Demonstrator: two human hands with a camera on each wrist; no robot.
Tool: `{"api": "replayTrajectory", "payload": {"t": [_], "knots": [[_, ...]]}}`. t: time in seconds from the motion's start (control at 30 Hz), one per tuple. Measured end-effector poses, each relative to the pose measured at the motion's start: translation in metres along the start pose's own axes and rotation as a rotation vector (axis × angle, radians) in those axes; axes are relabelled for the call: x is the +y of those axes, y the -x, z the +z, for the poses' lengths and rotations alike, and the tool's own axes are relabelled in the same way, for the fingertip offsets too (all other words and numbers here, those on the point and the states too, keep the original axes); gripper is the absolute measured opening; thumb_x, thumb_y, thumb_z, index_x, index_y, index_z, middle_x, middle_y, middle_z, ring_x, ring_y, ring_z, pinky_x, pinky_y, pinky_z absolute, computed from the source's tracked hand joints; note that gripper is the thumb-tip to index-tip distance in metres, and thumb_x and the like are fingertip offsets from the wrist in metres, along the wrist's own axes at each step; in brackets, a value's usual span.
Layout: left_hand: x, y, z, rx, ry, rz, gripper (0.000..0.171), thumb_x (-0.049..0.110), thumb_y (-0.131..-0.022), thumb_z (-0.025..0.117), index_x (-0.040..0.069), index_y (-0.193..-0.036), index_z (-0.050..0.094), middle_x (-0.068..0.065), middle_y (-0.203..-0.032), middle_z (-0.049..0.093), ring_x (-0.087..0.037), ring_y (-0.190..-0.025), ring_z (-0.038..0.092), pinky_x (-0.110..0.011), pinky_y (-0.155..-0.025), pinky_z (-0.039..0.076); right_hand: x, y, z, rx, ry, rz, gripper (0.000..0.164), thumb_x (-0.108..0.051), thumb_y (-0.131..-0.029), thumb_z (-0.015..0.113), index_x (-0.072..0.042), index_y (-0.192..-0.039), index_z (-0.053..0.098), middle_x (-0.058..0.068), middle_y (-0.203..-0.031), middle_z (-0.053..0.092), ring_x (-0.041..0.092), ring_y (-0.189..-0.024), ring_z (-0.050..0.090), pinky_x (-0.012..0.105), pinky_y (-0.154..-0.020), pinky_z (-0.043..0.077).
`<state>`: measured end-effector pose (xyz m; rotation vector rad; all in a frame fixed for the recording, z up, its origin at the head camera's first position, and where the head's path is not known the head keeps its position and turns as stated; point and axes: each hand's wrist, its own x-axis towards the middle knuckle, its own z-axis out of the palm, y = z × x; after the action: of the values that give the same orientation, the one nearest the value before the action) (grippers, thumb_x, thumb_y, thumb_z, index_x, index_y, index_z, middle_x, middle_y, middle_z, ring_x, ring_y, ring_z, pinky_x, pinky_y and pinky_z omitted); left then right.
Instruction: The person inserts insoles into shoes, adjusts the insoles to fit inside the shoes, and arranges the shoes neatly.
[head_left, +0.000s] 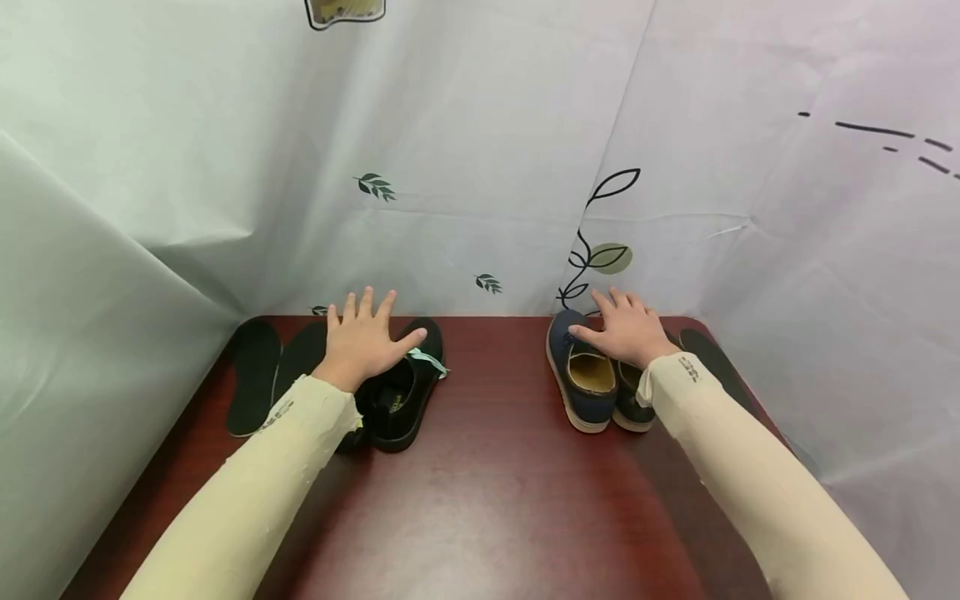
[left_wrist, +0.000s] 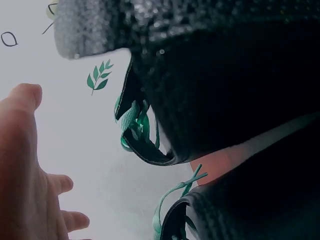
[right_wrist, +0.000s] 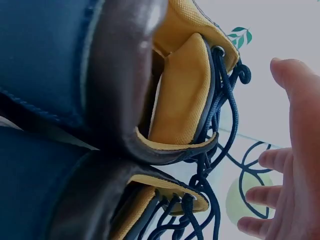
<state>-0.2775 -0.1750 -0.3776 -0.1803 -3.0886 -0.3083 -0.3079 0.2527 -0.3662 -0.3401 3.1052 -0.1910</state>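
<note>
With fingers spread, my left hand [head_left: 363,340] hovers over a pair of black shoes at the left; the nearer black shoe [head_left: 397,417] has pale green laces [head_left: 427,361]. In the left wrist view, both black shoes [left_wrist: 220,85] show, their green laces [left_wrist: 135,122] tied, and the hand [left_wrist: 30,170] is apart from them. My right hand [head_left: 628,332], its fingers extended, is above a pair of navy shoes [head_left: 588,408] with tan lining. The right wrist view shows dark blue laces [right_wrist: 220,110] and the tan tongue [right_wrist: 182,95], with the hand [right_wrist: 295,160] holding nothing.
Two black insoles [head_left: 255,375] lie at the far left of the reddish-brown table [head_left: 480,483]. Another black insole [head_left: 716,367] lies at the right edge, partly hidden by the sleeve. A white printed cloth [head_left: 465,125] hangs behind and along both sides.
</note>
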Motion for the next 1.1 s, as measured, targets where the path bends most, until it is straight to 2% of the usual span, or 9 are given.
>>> {"api": "replayTrajectory", "payload": {"t": [0.23,0.53,0.8,1.1], "knots": [[-0.001,0.001,0.001,0.001,0.019,0.043,0.098,0.082,-0.091,0.032,0.014,-0.161,0.020,-0.031,-0.167,0.015,-0.056,-0.150,0.011,-0.077,-0.120,0.011,0.003,0.003,0.004,0.023,0.014,-0.004,0.094,-0.074,-0.093,0.043,-0.009,-0.159,0.026,0.031,-0.161,0.031,0.055,-0.145,0.025,0.078,-0.114,0.027],[0.000,0.000,0.003,0.014,0.030,0.069,0.092,0.077,-0.093,0.035,0.013,-0.159,0.026,-0.031,-0.164,0.027,-0.054,-0.148,0.020,-0.076,-0.119,0.017,0.000,0.008,0.003,0.032,-0.015,-0.033,0.090,-0.072,-0.093,0.046,-0.007,-0.154,0.035,0.029,-0.156,0.040,0.054,-0.140,0.035,0.074,-0.113,0.032],[0.001,0.001,0.001,0.064,0.145,0.173,0.072,0.054,-0.099,0.051,0.008,-0.153,0.039,-0.024,-0.157,0.044,-0.045,-0.141,0.042,-0.067,-0.112,0.041,-0.007,0.012,0.006,0.053,-0.017,-0.085,0.079,-0.065,-0.096,0.049,-0.008,-0.150,0.041,0.024,-0.149,0.050,0.045,-0.134,0.045,0.067,-0.107,0.044],[0.003,0.005,-0.001,0.035,0.185,0.194,0.067,0.051,-0.101,0.050,0.010,-0.153,0.040,-0.022,-0.156,0.047,-0.041,-0.139,0.046,-0.066,-0.109,0.044,-0.016,0.026,0.008,0.098,0.006,-0.137,0.067,-0.053,-0.096,0.058,-0.007,-0.145,0.049,0.022,-0.142,0.057,0.042,-0.128,0.053,0.064,-0.105,0.048]]}}
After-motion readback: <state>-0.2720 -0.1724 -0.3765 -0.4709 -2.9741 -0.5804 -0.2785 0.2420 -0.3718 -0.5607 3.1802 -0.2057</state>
